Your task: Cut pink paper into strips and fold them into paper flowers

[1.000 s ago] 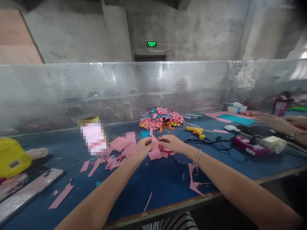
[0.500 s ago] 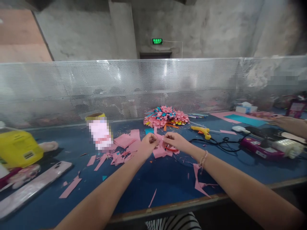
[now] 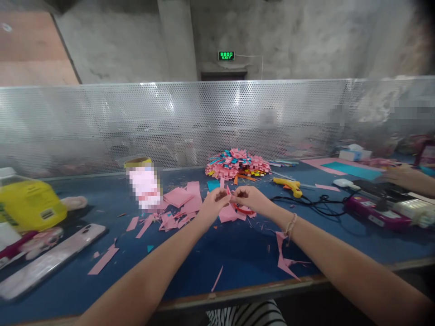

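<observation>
Both my hands meet over the middle of the blue table. My left hand (image 3: 217, 201) pinches a small piece of pink paper (image 3: 229, 192), folded so that it stands up between the fingers. My right hand (image 3: 249, 198) grips the same piece from the other side with closed fingertips. Under the hands lie more pink paper pieces (image 3: 232, 214), and a pair of scissors with red handles (image 3: 244, 210) shows just below my right hand. Left of my hands are pink sheets (image 3: 179, 198) and cut scraps. Behind them sits a heap of folded pink, blue and yellow paper pieces (image 3: 238, 164).
A yellow glue gun (image 3: 288, 185) and a purple power strip (image 3: 377, 212) with black cables lie to the right. Another person's hand (image 3: 409, 174) is at the far right. Leftward are a yellow bottle (image 3: 30, 203), a phone (image 3: 54, 260) and a can (image 3: 138, 161). A perforated metal screen (image 3: 176, 122) stands behind.
The pink paper between my fingers was flatter and is now folded upright. My hands have drawn closer together. The whole view has shifted slightly.
</observation>
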Tool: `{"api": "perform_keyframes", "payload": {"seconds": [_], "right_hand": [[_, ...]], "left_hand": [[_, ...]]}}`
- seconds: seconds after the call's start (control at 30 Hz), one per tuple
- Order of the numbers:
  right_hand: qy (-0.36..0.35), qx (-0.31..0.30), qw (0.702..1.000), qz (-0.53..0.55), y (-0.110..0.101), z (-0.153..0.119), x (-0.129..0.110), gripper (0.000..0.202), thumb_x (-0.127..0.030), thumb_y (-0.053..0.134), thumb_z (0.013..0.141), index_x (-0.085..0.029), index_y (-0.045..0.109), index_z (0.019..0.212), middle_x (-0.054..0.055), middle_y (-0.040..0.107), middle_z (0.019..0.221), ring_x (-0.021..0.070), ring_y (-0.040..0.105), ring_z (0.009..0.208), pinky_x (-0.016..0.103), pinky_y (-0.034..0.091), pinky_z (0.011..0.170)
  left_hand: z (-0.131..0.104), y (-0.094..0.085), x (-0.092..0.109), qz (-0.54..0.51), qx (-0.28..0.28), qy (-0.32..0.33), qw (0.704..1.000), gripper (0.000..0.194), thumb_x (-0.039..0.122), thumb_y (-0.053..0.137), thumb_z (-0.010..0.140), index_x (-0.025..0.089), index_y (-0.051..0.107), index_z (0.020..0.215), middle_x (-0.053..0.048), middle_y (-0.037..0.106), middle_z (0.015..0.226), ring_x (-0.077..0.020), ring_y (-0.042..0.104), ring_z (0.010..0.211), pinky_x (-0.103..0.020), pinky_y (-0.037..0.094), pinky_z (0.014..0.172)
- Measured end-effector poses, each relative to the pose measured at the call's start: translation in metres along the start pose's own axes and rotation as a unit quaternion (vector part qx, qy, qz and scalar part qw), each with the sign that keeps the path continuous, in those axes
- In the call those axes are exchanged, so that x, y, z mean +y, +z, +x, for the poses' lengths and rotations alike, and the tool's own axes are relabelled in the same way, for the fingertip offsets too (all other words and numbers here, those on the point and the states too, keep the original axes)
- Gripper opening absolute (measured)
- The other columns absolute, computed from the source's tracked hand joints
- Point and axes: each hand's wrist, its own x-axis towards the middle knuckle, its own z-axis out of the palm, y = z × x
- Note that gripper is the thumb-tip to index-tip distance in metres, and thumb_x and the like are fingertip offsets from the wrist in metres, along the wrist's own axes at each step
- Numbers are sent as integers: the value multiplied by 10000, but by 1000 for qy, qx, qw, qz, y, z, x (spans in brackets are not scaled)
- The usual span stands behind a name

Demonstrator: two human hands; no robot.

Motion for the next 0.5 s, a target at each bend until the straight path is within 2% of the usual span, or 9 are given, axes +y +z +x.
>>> {"api": "perform_keyframes", "payload": {"seconds": [0.13, 0.33, 0.5], "right_hand": [[3, -4, 999, 42, 1, 0, -1, 227, -361, 591, 632, -159, 487, 630, -28, 517, 547, 77, 487, 484, 213, 395, 499], [14, 47, 996, 71, -2, -1, -5, 176, -295, 561, 647, -171, 437, 634, -60, 473, 529, 61, 478, 445, 199, 394, 467], [34, 42, 993, 102, 0, -2, -7, 145, -215, 555, 627, -175, 422, 668, -58, 499, 561, 67, 508, 482, 208, 428, 495]], "left_hand": [[0, 0, 1, -14, 6, -2, 1000, 169, 255, 587, 633, 149, 527, 749, -17, 550, 721, -117, 539, 690, -279, 466, 672], [3, -1, 0, -68, 21, -27, 997, 119, 123, 529, 624, 145, 553, 738, -24, 586, 736, -107, 547, 663, -264, 473, 659], [1, -2, -1, -94, -13, -33, 995, 211, 111, 563, 591, 127, 575, 802, -46, 611, 769, -106, 557, 663, -248, 460, 643]]}}
